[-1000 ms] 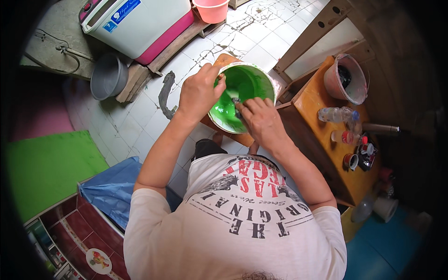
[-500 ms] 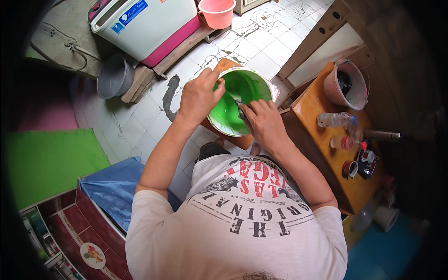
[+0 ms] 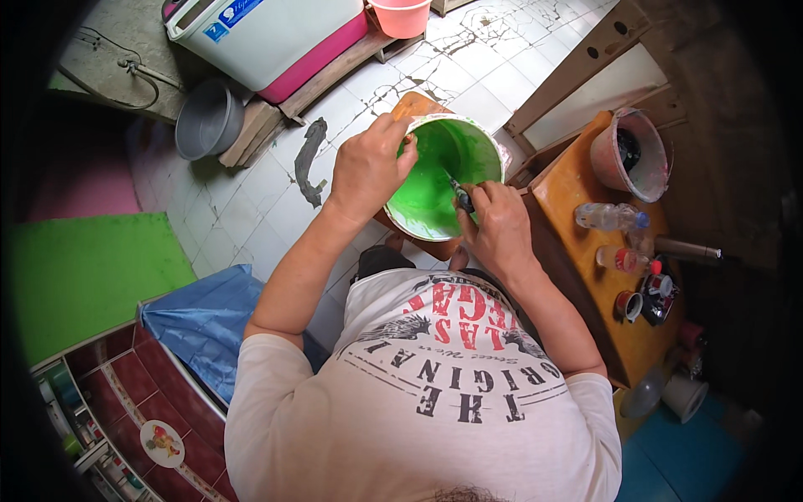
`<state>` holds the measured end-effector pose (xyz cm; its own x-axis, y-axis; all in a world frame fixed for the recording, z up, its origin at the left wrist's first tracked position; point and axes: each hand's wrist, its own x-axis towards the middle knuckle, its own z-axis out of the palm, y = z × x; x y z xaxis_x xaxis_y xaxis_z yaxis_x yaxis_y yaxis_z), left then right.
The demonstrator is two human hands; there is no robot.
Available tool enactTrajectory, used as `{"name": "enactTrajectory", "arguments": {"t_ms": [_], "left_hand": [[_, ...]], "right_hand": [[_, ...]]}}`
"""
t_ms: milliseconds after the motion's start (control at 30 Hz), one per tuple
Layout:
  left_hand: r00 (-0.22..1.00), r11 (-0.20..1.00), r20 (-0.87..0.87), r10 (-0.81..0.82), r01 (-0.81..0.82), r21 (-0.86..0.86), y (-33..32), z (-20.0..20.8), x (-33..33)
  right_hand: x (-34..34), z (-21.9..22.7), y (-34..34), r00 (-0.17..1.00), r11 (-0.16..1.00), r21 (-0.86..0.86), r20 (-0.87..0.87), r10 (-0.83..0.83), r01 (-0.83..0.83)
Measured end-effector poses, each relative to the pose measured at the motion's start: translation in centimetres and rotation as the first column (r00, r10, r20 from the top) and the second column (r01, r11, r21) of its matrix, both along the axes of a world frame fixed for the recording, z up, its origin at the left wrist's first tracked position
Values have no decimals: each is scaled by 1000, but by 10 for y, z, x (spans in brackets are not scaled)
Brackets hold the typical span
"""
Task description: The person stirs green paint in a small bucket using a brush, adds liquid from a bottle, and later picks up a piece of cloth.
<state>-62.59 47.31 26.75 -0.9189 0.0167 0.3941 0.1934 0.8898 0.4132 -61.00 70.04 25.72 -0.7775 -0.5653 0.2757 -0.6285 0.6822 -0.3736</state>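
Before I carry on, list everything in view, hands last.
Bucket: 1, white rim, green inside, ahead.
Slim tool: 1, dark, at bucket mouth.
Stand: 1, orange-brown, under bucket.
Appliance: 1, white and pink, upper left.
Planks: several, brown, under appliance.
Left basin: 1, grey, beside planks.
Right basin: 1, pink, top edge.
Strip: 1, grey, on floor.
Floor tiles: many, white, ahead.
Mat: 1, green, left.
Sheet: 1, blue, lower left.
Tiled unit: 1, maroon, lower left.
Table: 1, orange-brown, right.
Pail: 1, pinkish, on table.
Bottles: at least 2, clear, on table.
Cup: 1, reddish, on table.
Far right: too dim.
Shirt: 1, white, on person.
Left hand: 1, bare, at bucket rim.
Right hand: 1, bare, around tool.
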Motion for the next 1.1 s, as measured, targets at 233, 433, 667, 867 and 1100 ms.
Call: {"name": "enactTrajectory", "arguments": {"t_ms": [233, 433, 667, 867, 1100], "left_hand": [[1000, 1000, 17, 0, 0, 7, 2, 2, 4], [1000, 1000, -15, 8, -8, 18, 0, 0, 5], [1000, 1000, 6, 22, -22, 11, 1, 2, 7], [1000, 1000, 15, 12, -12, -4, 3, 3, 8], [1000, 1000, -5, 29, -29, -3, -2, -3, 6]], "right_hand": [[18, -5, -16, 986, 970, -242, 162, 31, 9], [20, -10, -18, 991, 976, -217, 128, 47, -18], [11, -9, 3, 996, 991, -91, -5, -94, 94], [12, -14, -8, 993, 985, -142, -49, -106, 98], [24, -13, -23, 995, 976, -200, 15, 94, -90]]}}
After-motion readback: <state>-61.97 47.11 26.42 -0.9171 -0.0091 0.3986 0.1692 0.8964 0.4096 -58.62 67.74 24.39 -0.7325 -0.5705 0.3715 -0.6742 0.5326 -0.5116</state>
